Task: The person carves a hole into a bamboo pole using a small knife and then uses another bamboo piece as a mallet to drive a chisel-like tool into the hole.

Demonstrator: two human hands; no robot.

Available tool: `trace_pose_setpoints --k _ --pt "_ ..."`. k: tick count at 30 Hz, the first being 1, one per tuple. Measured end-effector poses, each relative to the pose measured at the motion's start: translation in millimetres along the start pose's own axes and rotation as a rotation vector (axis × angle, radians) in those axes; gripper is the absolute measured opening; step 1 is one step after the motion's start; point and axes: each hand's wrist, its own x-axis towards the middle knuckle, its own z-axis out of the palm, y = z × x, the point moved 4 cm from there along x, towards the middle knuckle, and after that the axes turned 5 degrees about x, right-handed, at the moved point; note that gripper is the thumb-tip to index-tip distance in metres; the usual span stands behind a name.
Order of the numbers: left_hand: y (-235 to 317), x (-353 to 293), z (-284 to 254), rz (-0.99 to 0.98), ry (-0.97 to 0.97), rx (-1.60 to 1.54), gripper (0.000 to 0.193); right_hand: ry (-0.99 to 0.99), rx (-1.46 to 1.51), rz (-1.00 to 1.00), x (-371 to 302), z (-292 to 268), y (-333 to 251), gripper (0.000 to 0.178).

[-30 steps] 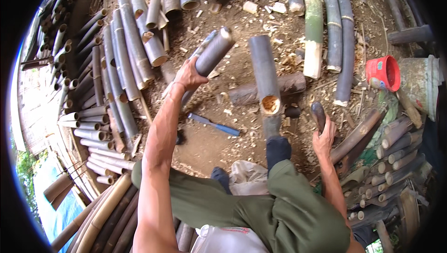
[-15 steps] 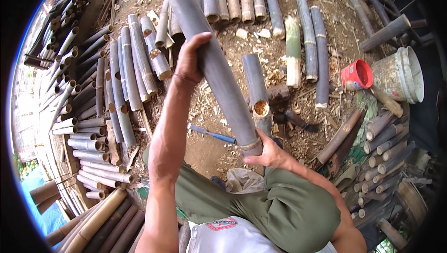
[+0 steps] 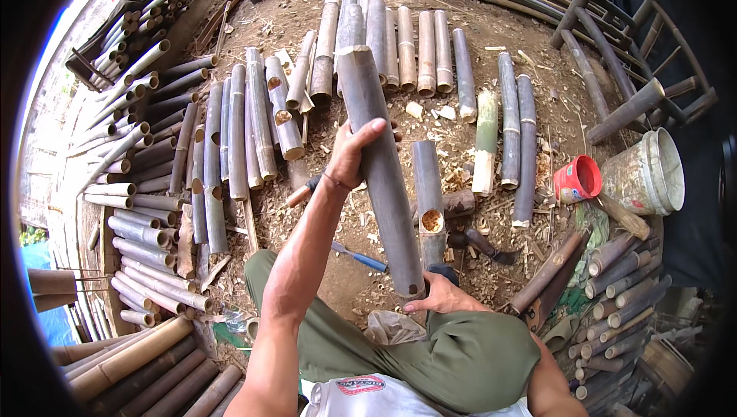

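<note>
A thick dark bamboo tube [image 3: 380, 175] slants across the middle, its far end to the upper left. My left hand [image 3: 355, 148] wraps round its upper half, thumb across the top side. At the near end, by a node ring, my right hand [image 3: 444, 294] grips the tube just above my right knee. On the ground behind it stands or leans another bamboo piece [image 3: 427, 175] with an oval hole cut in its side. A chisel [image 3: 361, 257] with a blue handle lies under the held tube. To its right rests a dark-headed hand tool [image 3: 485, 247], partly hidden.
Rows of cut bamboo tubes [image 3: 426, 52] lie ahead and to the left. Stacked bamboo [image 3: 150, 237] lines the left side. A red bucket [image 3: 566, 184] and a dirty white bucket [image 3: 641, 175] stand at right, above more stacked bamboo [image 3: 626, 294]. Wood chips cover the dirt.
The head view has tilted, so more of the far ground shows. The held tube stands steeper in the picture, its far end lower and further right. Both hands keep their hold.
</note>
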Motion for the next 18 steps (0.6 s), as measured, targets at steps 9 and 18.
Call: trace_pose_setpoints --k 9,18 --pt "58.0 -31.4 88.0 0.226 -0.019 0.302 0.071 0.745 -0.366 -0.134 -33.9 -79.7 -5.4 0.076" --pt "43.9 -45.1 130.9 0.541 -0.111 0.466 0.080 0.928 -0.205 -0.241 -92.5 -108.4 -29.2 0.060"
